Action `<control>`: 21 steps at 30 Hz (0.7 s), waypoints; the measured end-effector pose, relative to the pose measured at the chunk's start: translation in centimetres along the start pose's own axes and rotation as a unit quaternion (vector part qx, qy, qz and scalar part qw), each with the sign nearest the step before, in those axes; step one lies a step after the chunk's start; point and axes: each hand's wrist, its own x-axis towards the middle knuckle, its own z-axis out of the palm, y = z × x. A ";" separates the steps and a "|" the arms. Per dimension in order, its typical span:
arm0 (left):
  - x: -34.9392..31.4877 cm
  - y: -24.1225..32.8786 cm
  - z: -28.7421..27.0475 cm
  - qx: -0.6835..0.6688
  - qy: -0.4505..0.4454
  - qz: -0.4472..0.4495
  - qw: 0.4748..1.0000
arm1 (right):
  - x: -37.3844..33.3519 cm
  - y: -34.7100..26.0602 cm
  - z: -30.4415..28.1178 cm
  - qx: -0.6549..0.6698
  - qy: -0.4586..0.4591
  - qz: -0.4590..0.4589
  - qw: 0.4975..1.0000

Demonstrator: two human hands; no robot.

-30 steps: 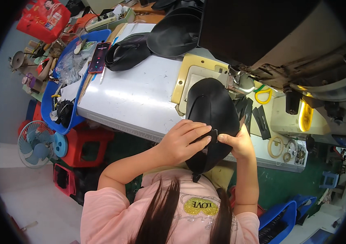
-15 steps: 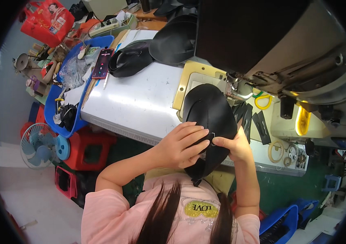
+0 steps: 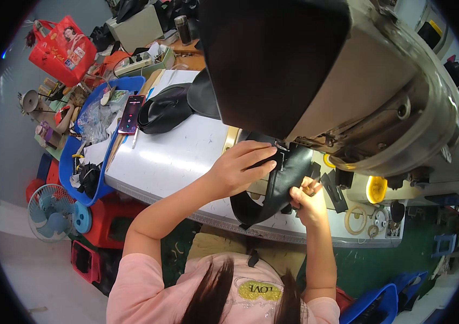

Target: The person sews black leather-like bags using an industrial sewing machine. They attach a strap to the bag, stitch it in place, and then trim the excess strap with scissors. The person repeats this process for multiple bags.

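A black leather piece [image 3: 296,171], curved and hollow like a small bag or cap, lies under the head of a sewing machine [image 3: 370,102]. My left hand [image 3: 243,166] grips its left side, fingertips close to the metal presser foot [image 3: 281,146]. A loop of the piece hangs open below that hand, toward the table's front edge. At the near right side, my right hand [image 3: 309,204] pinches the leather's edge between thumb and curled fingers. The machine head hides the far part of the piece.
More black leather pieces [image 3: 166,109] lie on the white table [image 3: 170,154], beside a phone [image 3: 132,114]. A blue tray [image 3: 70,162] of scraps stands left. Black strips [image 3: 335,193] and yellow-handled scissors [image 3: 329,160] are right of the work. A fan [image 3: 54,212] stands lower left.
Both hands have carried the leather piece away from my body and under the machine head. It has turned, and my right hand has shifted to its lower right edge. The view has shifted too.
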 end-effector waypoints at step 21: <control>1.0 -2.0 1.0 -0.089 -0.047 -0.063 0.993 | 1.5 0.0 -0.6 0.025 0.081 -0.078 0.993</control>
